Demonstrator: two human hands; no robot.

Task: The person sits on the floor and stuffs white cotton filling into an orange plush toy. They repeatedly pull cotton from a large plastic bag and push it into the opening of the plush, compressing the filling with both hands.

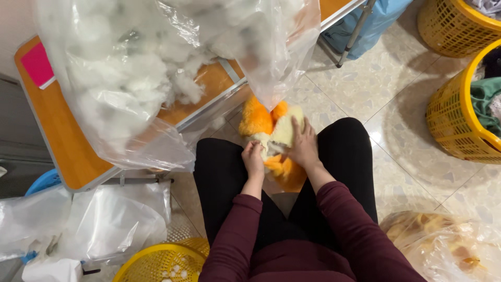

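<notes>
Toy: an orange and cream plush toy (271, 138) lay between the knees, over the floor (386, 94), just in front of both hands.
Long axis: it ran from the lap away toward the table (57, 136), orange top far, orange bottom near.
Left hand: the left hand (253, 159) was curled closed at the toy's near left edge, pinching pale fabric or stuffing; which of the 2 could not be told.
Right hand: the right hand (301, 146) lay flat with fingers spread, pressed on the cream panel.
Nearer hand: both touched the toy; the right reached farther up it, the left sat lower, near the middle.
Stuffing: a clear bag of white stuffing (156, 68) hung over the table edge, above and left of the toy, closer to the left hand.
Around: 2 yellow baskets (459, 115) stood to the right, another yellow basket (162, 263) at lower left, and a clear bag of orange pieces (443, 245) at lower right.
</notes>
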